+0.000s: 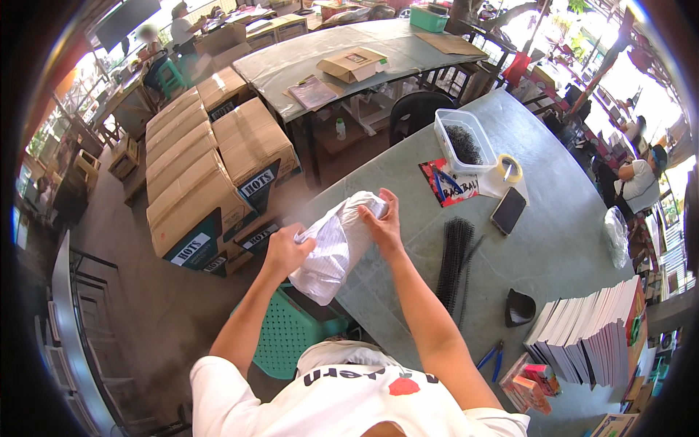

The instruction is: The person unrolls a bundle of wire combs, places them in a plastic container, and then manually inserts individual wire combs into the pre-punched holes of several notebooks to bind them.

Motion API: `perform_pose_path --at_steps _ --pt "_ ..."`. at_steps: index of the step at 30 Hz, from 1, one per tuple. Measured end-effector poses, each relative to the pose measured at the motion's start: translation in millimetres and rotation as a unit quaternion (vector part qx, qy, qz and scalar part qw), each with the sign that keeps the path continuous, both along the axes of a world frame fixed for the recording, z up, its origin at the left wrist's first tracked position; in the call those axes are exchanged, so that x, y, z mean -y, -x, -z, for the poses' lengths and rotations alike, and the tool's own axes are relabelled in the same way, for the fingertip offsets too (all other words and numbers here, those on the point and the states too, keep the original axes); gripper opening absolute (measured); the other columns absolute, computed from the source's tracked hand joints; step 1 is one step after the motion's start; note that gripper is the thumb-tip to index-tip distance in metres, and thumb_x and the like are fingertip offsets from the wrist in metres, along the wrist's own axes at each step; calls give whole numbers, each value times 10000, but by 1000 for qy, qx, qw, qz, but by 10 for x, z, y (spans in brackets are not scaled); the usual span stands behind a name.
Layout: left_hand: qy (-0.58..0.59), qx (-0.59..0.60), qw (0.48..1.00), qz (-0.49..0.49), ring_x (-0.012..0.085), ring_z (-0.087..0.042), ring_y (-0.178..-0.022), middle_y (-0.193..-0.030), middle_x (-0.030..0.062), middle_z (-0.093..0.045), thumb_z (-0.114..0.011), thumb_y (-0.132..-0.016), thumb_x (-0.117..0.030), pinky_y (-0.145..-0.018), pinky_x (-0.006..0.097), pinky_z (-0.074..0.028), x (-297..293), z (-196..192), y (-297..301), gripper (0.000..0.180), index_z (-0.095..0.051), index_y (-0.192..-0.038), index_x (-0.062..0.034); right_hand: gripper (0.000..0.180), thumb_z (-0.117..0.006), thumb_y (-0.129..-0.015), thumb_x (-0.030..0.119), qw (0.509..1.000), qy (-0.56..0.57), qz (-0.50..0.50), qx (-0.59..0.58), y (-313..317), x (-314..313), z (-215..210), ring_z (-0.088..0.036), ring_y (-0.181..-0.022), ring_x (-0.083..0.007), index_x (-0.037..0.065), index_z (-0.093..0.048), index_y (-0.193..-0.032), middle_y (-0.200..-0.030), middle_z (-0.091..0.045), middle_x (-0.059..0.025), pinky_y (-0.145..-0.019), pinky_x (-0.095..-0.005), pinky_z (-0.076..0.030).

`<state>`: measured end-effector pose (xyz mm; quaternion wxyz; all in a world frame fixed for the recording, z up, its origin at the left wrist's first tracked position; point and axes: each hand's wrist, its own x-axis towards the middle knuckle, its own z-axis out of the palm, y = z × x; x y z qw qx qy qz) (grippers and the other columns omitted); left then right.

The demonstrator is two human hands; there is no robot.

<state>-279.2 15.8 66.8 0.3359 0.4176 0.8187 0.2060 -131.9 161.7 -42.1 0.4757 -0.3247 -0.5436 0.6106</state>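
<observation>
Stacked cartons: brown cardboard boxes with dark printed corner labels, piled on the floor at 9 to 10 o'clock of the hands, well apart from the work table.
Green chair: teal perforated plastic chair at 7 o'clock, below the bundle.
Left hand: left hand closed on the lower left edge of the bundle.
Bundle: white, thinly striped plastic-wrapped bundle, held between both hands over the near edge of the grey-green table.
Right hand: right hand pinching the wrap at the bundle's top.
Step in hand: apparently working the wrap at its top end; whether opening or closing, cannot tell.
Next move: would call for a firm left grip while the right fingers work the wrap.
Comb strips: black plastic binding combs at 3 o'clock, flat on the table.
Red card: red printed card at 2 o'clock.
Clear tub: clear plastic tub of dark small parts, just beyond the card.
Tape roll: pale tape roll beside the tub.
Book row: upright white-paged books at 4 o'clock.
</observation>
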Motion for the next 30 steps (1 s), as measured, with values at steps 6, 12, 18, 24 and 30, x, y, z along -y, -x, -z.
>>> perform_pose_path --at_steps 6,12,18,24,30 --pt "0 -118 986 119 310 -591 -926 -1016 241 -596 -655 -735 -256 -778 351 -459 -560 242 -159 483 -500 -1113 0 940 -757 -670 415 944 167 116 261 -25 136 -172 -435 -1139 -287 24 -230 -1343 -1275 -371 -185 -944 -381 -389" --pt "-208 173 962 -22 293 -590 -927 -990 230 -596 -605 -794 -188 -777 344 -452 -853 529 -593 382 -495 -1074 48 1138 -814 -568 373 911 125 106 378 -58 -205 -650 -437 -1141 -356 116 -89 -1406 -1332 -306 -225 -921 -472 -403" --pt "-179 162 967 -81 327 -612 -831 -858 237 -601 -536 -800 -110 -723 393 -447 -740 376 -934 223 -466 -973 13 848 -806 -499 386 921 76 106 367 -223 -651 -290 -506 -1068 -318 107 -445 -1214 -1147 -487 -201 -892 -390 -430" --pt "-249 113 958 -87 331 -621 -758 -783 267 -555 -513 -808 -100 -666 420 -448 -250 449 -1090 194 -443 -948 15 800 -821 -491 310 961 91 85 248 -222 -670 77 -554 -983 -254 46 -485 -1168 -1077 -558 -168 -843 -345 -453" --pt "-239 115 961 -82 135 -539 -616 -677 124 -538 -546 -813 -98 -564 332 -446 112 494 -946 59 -518 -841 -54 805 -813 -558 345 966 135 153 158 -161 -629 71 -530 -996 -251 16 -438 -1191 -1113 -526 -169 -833 -354 -446"
